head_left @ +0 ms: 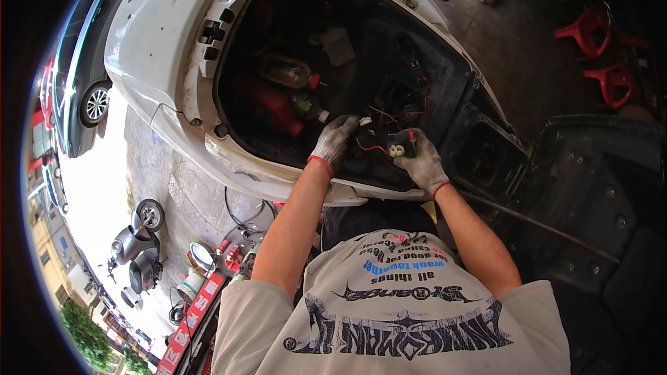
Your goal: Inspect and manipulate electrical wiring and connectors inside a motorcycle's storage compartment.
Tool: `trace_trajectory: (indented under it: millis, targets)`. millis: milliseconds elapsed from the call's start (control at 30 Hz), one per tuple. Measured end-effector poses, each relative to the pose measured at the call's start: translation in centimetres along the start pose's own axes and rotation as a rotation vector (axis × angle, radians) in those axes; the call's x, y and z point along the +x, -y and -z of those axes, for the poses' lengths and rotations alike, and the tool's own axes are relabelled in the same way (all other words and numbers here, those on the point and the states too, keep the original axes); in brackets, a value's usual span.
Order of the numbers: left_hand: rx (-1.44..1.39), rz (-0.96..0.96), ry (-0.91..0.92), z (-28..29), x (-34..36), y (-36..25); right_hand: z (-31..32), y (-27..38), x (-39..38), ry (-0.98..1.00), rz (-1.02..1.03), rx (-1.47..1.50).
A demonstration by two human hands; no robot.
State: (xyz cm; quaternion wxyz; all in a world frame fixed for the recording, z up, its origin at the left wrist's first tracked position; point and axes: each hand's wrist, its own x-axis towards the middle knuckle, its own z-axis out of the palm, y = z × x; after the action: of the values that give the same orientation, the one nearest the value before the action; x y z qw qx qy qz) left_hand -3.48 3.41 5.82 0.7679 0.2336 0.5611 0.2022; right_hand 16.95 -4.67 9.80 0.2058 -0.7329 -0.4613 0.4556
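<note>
Both of my hands are in grey work gloves with red cuffs, over the open under-seat compartment (278,7) of a white scooter (149,48). My left hand (335,140) is closed, with a small white plug connector (365,121) at its fingertips. To its right, my right hand (422,158) pinches a cream-coloured wire connector (396,151). A thin red-tipped piece (412,135), perhaps a test probe, stands up at the same fingers. A red wire (373,148) curves between the hands. More thin wires (383,114) run into the dark compartment just beyond them.
Inside the compartment lie a red-capped bottle of yellowish liquid (286,71), a red bottle (278,110) and a pale box (338,46). The raised black seat (590,194) is at right. Red chairs (590,31) stand beyond it. A parked scooter (142,250) and a dark car (94,48) are left.
</note>
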Motion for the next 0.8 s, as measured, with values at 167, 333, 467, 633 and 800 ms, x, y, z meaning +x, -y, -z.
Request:
trace_trajectory:
  millis: [167, 333, 467, 633, 800]
  targets:
    - [-0.034, 0.032, -0.001, 0.4, 0.5, 0.2, 0.1, -0.2, 0.6, 0.086, -0.116, 0.222]
    - [-0.142, 0.048, 0.002, 0.9, 1.3, 1.1, -0.5, -1.1, 1.1, 0.071, -0.135, 0.189]
    - [-0.203, 0.026, 0.0, 0.7, 1.4, 1.0, -1.2, -2.1, 1.6, 0.079, -0.15, 0.226]
    - [-0.212, 0.037, -0.024, 0.4, 1.2, 1.0, -1.9, -3.0, 1.9, 0.08, -0.182, 0.294]
    - [-0.13, 0.021, -0.08, 1.2, 1.8, 1.6, -2.9, -3.6, 2.5, 0.101, -0.213, 0.412]
